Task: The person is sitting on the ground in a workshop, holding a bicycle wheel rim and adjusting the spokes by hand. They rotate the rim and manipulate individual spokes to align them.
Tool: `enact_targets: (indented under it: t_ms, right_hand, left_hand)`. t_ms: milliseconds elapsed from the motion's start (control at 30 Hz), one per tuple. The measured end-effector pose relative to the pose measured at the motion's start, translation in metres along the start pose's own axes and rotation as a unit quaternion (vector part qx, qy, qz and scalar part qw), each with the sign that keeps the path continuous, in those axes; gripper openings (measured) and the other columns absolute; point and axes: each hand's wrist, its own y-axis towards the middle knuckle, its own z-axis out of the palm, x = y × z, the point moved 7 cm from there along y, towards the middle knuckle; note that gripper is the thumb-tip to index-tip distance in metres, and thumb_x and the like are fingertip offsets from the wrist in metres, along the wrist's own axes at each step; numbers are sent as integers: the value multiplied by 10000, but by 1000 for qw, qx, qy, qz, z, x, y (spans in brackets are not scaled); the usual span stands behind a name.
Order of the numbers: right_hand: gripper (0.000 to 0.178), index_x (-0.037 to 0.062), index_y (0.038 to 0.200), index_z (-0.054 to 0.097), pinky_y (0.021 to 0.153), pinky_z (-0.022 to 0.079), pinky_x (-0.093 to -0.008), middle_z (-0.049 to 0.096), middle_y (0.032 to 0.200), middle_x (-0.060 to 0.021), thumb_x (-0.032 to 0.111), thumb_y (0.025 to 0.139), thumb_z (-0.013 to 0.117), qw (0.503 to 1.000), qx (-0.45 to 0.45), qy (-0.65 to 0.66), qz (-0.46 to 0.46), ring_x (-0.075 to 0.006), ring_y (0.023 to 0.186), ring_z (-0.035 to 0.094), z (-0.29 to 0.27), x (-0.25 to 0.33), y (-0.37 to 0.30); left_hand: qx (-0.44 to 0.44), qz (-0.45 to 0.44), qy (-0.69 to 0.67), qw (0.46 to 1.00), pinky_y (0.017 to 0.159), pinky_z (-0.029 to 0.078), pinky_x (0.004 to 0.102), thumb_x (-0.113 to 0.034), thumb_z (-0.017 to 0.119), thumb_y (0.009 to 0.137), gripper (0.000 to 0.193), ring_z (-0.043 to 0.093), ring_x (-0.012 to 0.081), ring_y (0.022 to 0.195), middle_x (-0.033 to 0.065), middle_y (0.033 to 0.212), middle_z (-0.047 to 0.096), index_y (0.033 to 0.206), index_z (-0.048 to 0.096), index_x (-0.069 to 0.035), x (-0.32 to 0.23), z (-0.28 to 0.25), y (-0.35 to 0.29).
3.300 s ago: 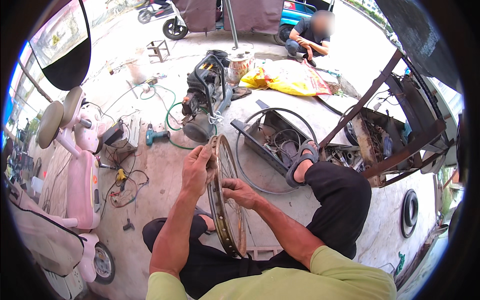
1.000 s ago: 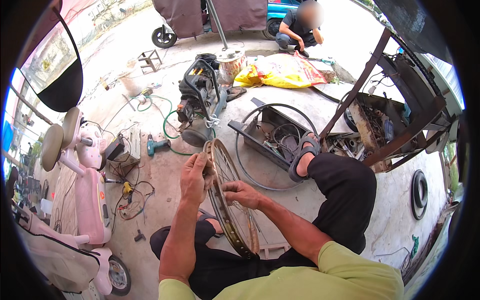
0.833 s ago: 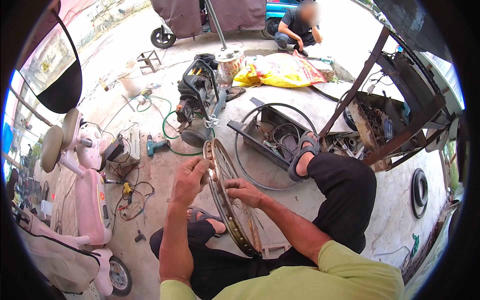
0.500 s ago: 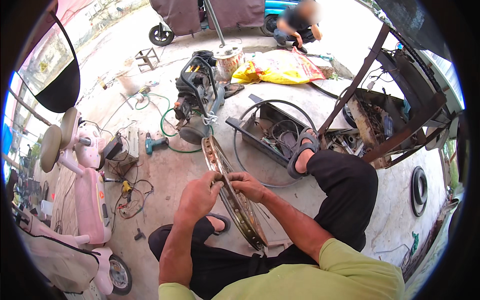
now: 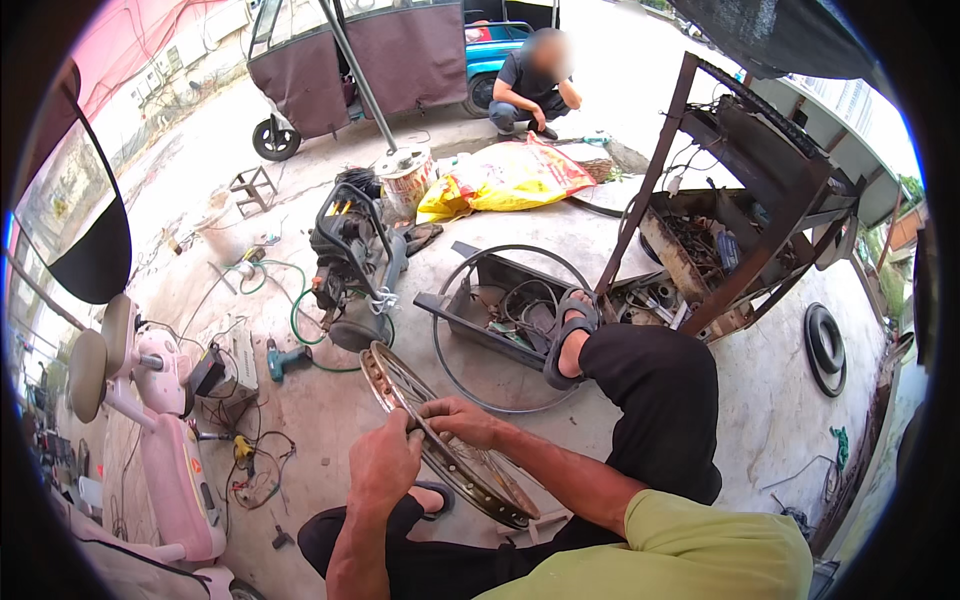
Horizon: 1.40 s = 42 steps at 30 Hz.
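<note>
A rusty metal spoked wheel rim (image 5: 468,482) without a tyre leans between my legs, its far end tilted up and its lower end near a small wooden piece on the ground. My left hand (image 5: 384,462) pinches the rim's outer side, thumb and fingers closed. On the inner side my right hand (image 5: 463,421) reaches across, its fingers closed around the rim close to the left fingertips. Whether a small part sits between the fingertips I cannot make out. Thin spokes run inside the rim, partly hidden by my right forearm.
A loose black tyre (image 5: 440,345) lies around a dark metal tray (image 5: 500,305) by my right foot. Ahead stands an air compressor (image 5: 350,265); a teal drill (image 5: 287,360) lies left of it. A pink scooter (image 5: 178,450) stands left, a rusty frame (image 5: 745,255) right. A person (image 5: 533,88) squats far off.
The whole view has shifted, so the background sits lower and further left. The wheel rim leans over more and shows more of its spoked side. Both hands remain on it.
</note>
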Motion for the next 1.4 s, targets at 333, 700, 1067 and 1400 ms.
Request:
enact_targets:
  t_ms: [333, 700, 1067, 1400]
  right_hand:
    - [285, 80, 1163, 679, 709, 435, -200, 651, 977, 66, 146, 909, 566, 1000, 9, 16, -8, -25, 847, 564, 7, 5, -3]
    - [312, 33, 1187, 650, 651, 417, -191, 618, 900, 48, 111, 908, 536, 998, -51, 34, 18, -32, 740, 531, -11, -14, -1]
    - [311, 67, 1127, 695, 609, 398, -233, 587, 861, 41, 201, 869, 586, 996, -87, 4, -22, -56, 750, 505, -7, 2, -1]
    - [259, 17, 1130, 668, 755, 474, -230, 676, 965, 3, 77, 917, 533, 997, -48, 61, 0, -77, 834, 614, 18, -5, -5]
  left_hand:
    - [-8, 5, 33, 999, 726, 505, 530, -241, 640, 914, 212, 676, 419, 806, 209, 830, 702, 1028, 606, -66, -3, -2, -1]
    - [42, -55, -477, 876, 476, 407, 252, -180, 566, 968, 146, 525, 113, 535, 52, 680, 592, 1017, 604, -48, 41, 2, 12]
    - [29, -67, -811, 581, 376, 326, 266, -296, 508, 1031, 211, 400, 101, 414, 28, 720, 552, 976, 569, -102, 63, 6, 33]
    - [-101, 2, -750, 653, 366, 294, 232, -226, 588, 1004, 211, 404, 80, 422, 17, 655, 515, 945, 573, -25, 75, 13, 89]
